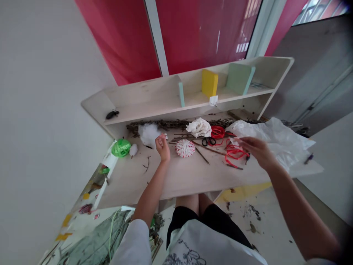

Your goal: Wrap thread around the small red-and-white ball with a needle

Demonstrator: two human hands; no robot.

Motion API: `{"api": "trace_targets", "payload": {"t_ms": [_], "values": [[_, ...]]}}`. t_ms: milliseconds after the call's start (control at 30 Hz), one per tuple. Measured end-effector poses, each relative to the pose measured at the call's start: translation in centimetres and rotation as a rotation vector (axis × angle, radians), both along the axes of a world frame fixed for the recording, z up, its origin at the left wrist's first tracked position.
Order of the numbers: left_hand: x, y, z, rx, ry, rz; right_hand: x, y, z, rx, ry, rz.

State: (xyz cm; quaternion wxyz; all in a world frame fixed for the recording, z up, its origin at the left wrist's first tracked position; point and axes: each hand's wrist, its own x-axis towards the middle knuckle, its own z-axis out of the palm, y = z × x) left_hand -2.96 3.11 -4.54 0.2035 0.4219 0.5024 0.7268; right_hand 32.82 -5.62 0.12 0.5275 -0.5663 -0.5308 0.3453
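Note:
My left hand is closed above the desk, its fingers pinched on a small white piece, beside a tuft of white stuffing. Out to the right, my right hand pinches another small white scrap over red ribbon, near a white plastic bag. Between the hands lies a round ball wound with white and red strands. Black-handled scissors and a crumpled white wad sit behind it.
Green ribbon and a small white ball lie at the desk's left. Twigs are scattered about and piled along the back. A shelf with yellow and green dividers runs behind. Foliage and bits cover the floor.

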Motion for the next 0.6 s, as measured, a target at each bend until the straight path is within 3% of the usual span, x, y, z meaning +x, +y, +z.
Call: {"api": "trace_targets", "payload": {"t_ms": [100,200,300,433,600], "values": [[0.1,0.3,-0.5,-0.046,-0.029,-0.015,1.0,-1.8,-2.1,-0.045,-0.17,-0.001],[0.2,0.2,-0.7,-0.071,-0.029,-0.008,1.3,-2.3,-3.6,0.016,-0.333,-0.026],[0.3,0.0,-0.8,-0.08,-0.007,0.006,0.6,-2.3,-4.0,0.154,-0.592,0.01],[0.0,0.0,-1.1,-0.087,0.022,0.026,0.7,-2.0,-4.2,0.22,-0.809,0.191],[-0.3,0.5,-1.5,-0.121,-0.004,0.084,4.4,-1.8,-4.3,0.186,-0.874,0.053]]}}
